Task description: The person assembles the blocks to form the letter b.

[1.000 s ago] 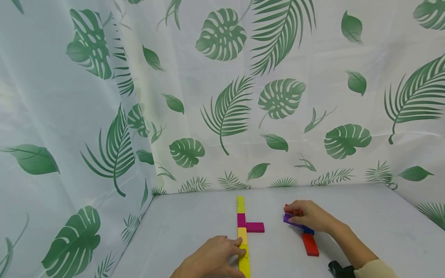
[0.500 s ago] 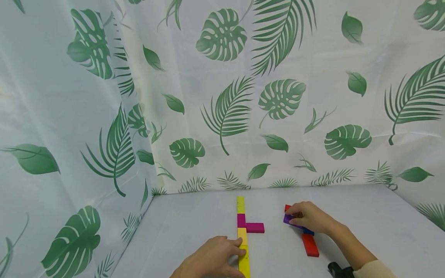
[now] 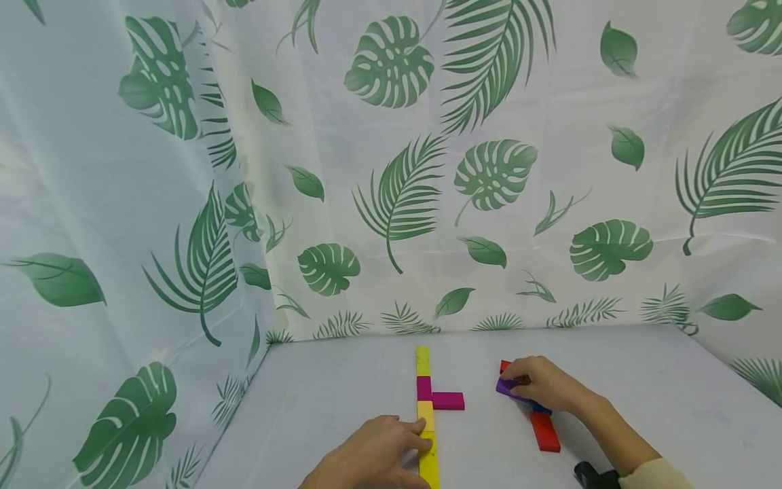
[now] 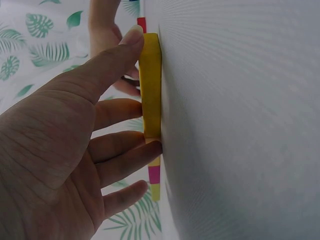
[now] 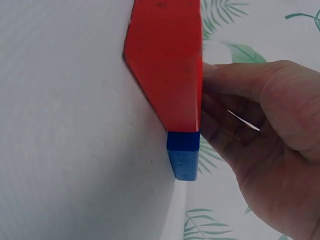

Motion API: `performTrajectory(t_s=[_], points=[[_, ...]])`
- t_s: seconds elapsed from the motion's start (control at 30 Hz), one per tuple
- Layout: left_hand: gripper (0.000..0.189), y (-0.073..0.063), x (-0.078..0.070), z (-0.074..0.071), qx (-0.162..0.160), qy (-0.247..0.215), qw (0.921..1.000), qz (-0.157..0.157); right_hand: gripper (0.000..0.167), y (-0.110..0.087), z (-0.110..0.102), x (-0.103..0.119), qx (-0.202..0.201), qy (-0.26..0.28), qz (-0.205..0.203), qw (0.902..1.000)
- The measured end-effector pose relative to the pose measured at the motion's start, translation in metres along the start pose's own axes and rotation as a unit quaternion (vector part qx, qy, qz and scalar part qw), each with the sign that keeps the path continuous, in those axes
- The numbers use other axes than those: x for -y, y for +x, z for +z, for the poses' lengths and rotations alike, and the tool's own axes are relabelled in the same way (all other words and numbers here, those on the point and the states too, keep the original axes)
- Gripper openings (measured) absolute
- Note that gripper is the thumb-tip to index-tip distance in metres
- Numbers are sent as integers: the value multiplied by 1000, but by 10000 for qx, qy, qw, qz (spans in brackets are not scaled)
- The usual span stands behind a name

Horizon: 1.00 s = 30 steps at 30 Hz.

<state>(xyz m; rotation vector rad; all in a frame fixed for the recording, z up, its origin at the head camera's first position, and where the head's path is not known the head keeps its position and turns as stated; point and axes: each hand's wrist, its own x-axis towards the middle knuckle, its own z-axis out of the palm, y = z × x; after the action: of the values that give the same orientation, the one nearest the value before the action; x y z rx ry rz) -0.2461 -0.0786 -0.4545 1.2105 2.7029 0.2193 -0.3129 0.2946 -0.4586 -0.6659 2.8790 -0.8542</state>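
Note:
In the head view, my left hand (image 3: 375, 451) rests its fingertips on a row of flat blocks. They touch the near yellow block (image 3: 430, 468) and a paler yellow block (image 3: 425, 410). The left wrist view puts my thumb at that yellow block's near end. My right hand (image 3: 544, 382) pinches a purple block (image 3: 504, 387) between thumb and fingers. It lies slantwise over a second row, by a blue block (image 3: 540, 407) partly hidden by the hand. One red block (image 3: 546, 432) is nearest me there, another red block (image 3: 505, 365) shows beyond the fingers.
Farther along the left row are a magenta block (image 3: 424, 388) and a yellow-green block (image 3: 423, 360). Another magenta block (image 3: 449, 401) juts rightward from it. A leaf-patterned curtain (image 3: 489, 285) closes off the white table (image 3: 330, 380) behind and at left. A black object (image 3: 595, 475) sits by my right sleeve.
My right hand has shifted very slightly, and the purple block's far end has edged left. The left hand and its row have stayed put.

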Motion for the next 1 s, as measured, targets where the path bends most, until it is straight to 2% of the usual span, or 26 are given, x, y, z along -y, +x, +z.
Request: performTrajectory(t_s=[0.4,0.67,0.8,1.0], points=[[61,0,0,0,26,-19,10000,-37,26,1,5,7,31,32,-101,9999],[62,1,1,1,-83,12,10000,41,25,1,7,9,30,-7,-189,9998],[62,0,2,2,-140,74,9998,102,26,1,8,13,100,115,-211,9997],[63,1,1,1,-120,-43,9999,13,26,1,11,18,175,264,-200,9993]])
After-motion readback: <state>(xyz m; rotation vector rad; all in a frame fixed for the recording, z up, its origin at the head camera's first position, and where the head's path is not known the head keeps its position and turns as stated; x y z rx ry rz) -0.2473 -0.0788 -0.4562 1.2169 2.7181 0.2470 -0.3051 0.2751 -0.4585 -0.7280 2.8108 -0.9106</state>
